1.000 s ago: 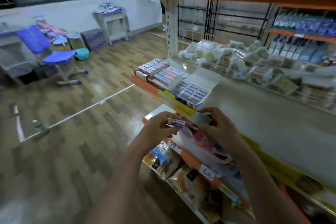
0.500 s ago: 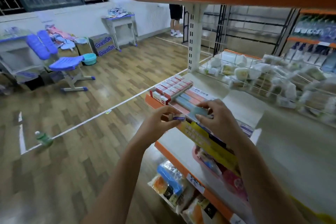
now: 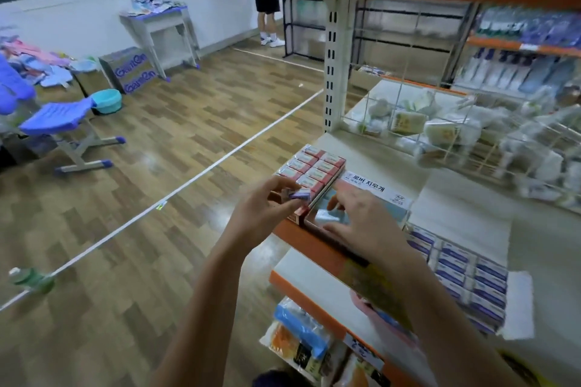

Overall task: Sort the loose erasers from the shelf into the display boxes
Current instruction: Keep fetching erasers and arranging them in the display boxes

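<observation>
Shelf (image 3: 465, 229): left hand (image 3: 267, 207) pinches eraser (image 3: 298, 194), long axis sideways; right hand (image 3: 361, 223) flat in display box (image 3: 361, 201).

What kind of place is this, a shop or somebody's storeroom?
Most likely a small stationery shop, or a mock-up of one: orange-edged retail shelving, display boxes of erasers, and a wire basket of bagged goods.

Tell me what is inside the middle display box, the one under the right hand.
A pale blue eraser lies inside the middle display box, near its front left corner. The right hand reaches into the box and covers most of the rest, so how full it is cannot be seen.
</observation>
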Demonstrator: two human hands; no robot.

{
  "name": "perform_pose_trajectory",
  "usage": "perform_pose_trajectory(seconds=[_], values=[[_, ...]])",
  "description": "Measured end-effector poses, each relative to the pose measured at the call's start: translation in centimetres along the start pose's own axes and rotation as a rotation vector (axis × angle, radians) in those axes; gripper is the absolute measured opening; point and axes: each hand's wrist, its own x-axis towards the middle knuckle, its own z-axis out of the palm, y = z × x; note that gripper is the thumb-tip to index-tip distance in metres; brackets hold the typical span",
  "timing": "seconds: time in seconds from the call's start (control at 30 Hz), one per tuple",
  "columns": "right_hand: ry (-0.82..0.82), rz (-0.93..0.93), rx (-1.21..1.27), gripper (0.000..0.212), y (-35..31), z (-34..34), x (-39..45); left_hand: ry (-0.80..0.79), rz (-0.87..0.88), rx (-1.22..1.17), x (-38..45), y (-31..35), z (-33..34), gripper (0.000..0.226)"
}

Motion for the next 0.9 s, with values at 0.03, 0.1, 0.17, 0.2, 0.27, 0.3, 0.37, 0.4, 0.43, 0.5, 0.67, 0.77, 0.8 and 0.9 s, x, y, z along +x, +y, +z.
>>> perform_pose_trajectory(seconds=[0.03, 0.1, 0.17, 0.2, 0.27, 0.3, 0.37, 0.4, 0.43, 0.5, 0.67, 0.77, 0.8, 0.9], values=[[0.009, 0.022, -0.003, 0.028, -0.3, 0.3, 0.2, -0.023, 0.009, 0.000, 0.8, -0.4, -0.3, 0.023], [0.011, 0.079, -0.003, 0.028, -0.9, 0.8, 0.4, -0.080, 0.015, -0.014, 2.4, -1.1, -0.8, 0.028], [-0.001, 0.120, -0.024, 0.028, -1.4, 1.2, 0.7, -0.135, 0.032, -0.033, 3.8, -1.5, -1.4, 0.032], [-0.005, 0.138, -0.034, 0.028, -1.6, 1.3, 0.8, -0.160, 0.049, -0.044, 4.5, -1.7, -1.7, 0.032], [-0.009, 0.176, -0.040, 0.027, -2.0, 1.5, 0.9, -0.209, 0.101, -0.052, 5.5, -1.7, -2.4, 0.029], [-0.011, 0.195, -0.041, 0.026, -2.2, 1.5, 0.9, -0.232, 0.121, -0.060, 5.9, -1.6, -2.6, 0.028], [-0.004, 0.239, -0.026, 0.023, -2.5, 1.7, 0.7, -0.283, 0.127, -0.098, 6.7, -1.6, -2.9, 0.028], [0.008, 0.261, -0.013, 0.022, -2.7, 1.8, 0.6, -0.316, 0.121, -0.121, 7.0, -1.5, -2.8, 0.027], [0.021, 0.282, -0.002, 0.021, -2.9, 1.8, 0.4, -0.349, 0.119, -0.132, 7.3, -1.5, -2.7, 0.026], [0.052, 0.320, 0.023, 0.020, -3.2, 2.0, 0.1, -0.397, 0.139, -0.113, 7.8, -1.5, -2.4, 0.023], [0.148, 0.393, 0.024, 0.017, -4.4, 2.6, -0.3, -0.486, 0.263, -0.099, 8.6, -1.6, -1.1, 0.022], [0.187, 0.433, 0.023, 0.020, -4.9, 2.0, -0.9, -0.540, 0.335, -0.098, 8.7, -0.9, 0.1, 0.028], [0.204, 0.452, 0.007, 0.020, -4.9, 1.5, -1.4, -0.558, 0.363, -0.087, 8.6, -0.5, 0.5, 0.030], [0.259, 0.514, -0.077, 0.019, -4.3, -0.4, -3.3, -0.613, 0.449, -0.047, 8.2, 0.8, 1.7, 0.029]])
